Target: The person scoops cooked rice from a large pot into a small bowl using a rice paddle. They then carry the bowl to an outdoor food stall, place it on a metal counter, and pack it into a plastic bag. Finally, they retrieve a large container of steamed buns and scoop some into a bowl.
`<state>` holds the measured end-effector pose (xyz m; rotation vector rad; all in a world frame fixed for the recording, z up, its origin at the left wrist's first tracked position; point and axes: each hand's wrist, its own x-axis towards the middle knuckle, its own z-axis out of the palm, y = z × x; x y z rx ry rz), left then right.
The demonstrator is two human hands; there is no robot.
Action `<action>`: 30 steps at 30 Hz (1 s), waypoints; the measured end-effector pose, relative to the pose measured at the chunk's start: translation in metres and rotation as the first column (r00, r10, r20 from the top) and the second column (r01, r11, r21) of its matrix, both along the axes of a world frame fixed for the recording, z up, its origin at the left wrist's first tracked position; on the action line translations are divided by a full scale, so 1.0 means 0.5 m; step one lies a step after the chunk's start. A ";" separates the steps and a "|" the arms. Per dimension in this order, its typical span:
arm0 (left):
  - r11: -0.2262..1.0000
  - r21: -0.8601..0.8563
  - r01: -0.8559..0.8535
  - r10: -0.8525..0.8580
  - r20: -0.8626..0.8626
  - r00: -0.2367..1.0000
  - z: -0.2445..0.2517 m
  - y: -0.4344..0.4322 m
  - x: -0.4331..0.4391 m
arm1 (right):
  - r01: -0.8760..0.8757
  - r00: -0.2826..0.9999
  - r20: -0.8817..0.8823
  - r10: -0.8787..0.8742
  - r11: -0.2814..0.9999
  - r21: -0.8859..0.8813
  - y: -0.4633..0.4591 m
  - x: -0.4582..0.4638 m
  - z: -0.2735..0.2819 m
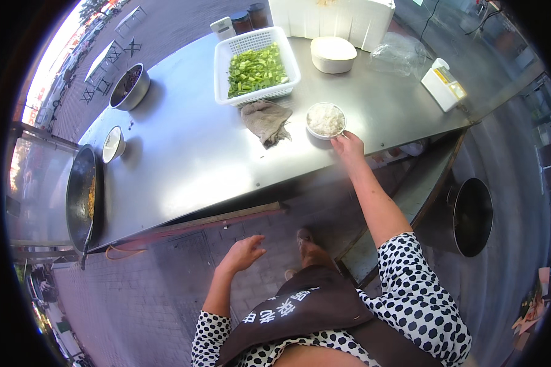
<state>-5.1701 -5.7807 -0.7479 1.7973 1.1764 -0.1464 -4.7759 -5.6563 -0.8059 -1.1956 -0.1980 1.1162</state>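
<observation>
My right hand (349, 146) reaches over the steel table and grips the near rim of a small white bowl (320, 136). White cooked rice (324, 120) fills that bowl, which looks to be at or just above the tabletop. My left hand (244, 253) hangs in the air in front of the table, fingers slightly bent and apart, with nothing in it. A crumpled grey-brown cloth (267, 121) lies left of the rice bowl. Behind the cloth stands a white plastic basket (219, 75) with chopped green vegetables (257, 69).
A wok (80, 202) with yellow food sits at the steel table's (188, 151) left end, near a white bowl (114, 144) and metal pot (135, 91). A lidded tub (334, 55), foam box (333, 20), plastic bag (397, 55) and white device (443, 87) stand rightward. A large pot (473, 218) is lower right.
</observation>
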 end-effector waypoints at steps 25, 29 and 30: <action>0.982 0.026 0.185 -0.186 0.063 0.981 -0.089 -0.088 -0.029 | -0.104 0.067 0.372 0.926 0.377 -0.920 -0.769 0.016 -0.066; 0.994 -0.082 0.071 -0.071 0.003 0.997 -0.082 -0.120 -0.061 | -0.116 0.175 0.268 0.947 0.291 -0.950 -0.815 0.067 -0.062; 0.995 -0.078 0.064 -0.065 -0.014 0.998 -0.084 -0.122 -0.067 | -0.149 0.213 0.218 0.952 0.252 -0.956 -0.834 0.095 -0.089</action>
